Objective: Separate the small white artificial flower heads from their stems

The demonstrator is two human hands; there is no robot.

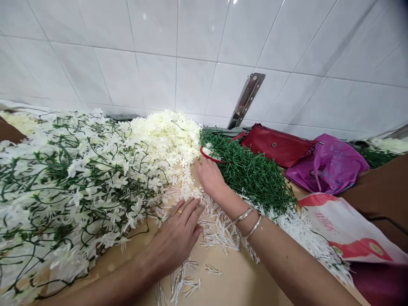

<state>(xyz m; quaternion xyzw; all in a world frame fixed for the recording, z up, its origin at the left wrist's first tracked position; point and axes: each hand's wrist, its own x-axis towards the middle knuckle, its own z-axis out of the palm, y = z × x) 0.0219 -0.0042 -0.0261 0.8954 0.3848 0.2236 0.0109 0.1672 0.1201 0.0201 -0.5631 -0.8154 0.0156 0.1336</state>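
Observation:
My left hand [180,231] lies low over the table, its fingers stretched forward and close together, with a ring on one of them. Its fingertips are beside loose white flower petals [188,180] and thin white stamens [221,231]. My right hand [210,176], with bracelets on the wrist, reaches to the edge of the cream flower-petal heap [172,131]. Its fingers are extended and touch the loose petals; the fingertips are partly hidden. Just right of it lies a pile of green plastic stems [251,170]. Nothing gripped shows in either hand.
Assembled white artificial flowers [79,174] cover the left side. At the right are a red bag [277,146], a purple plastic bag [331,163], a printed white-and-red bag [347,225] and more white stamens [306,233]. A metal bracket [245,102] stands against the tiled wall [153,76].

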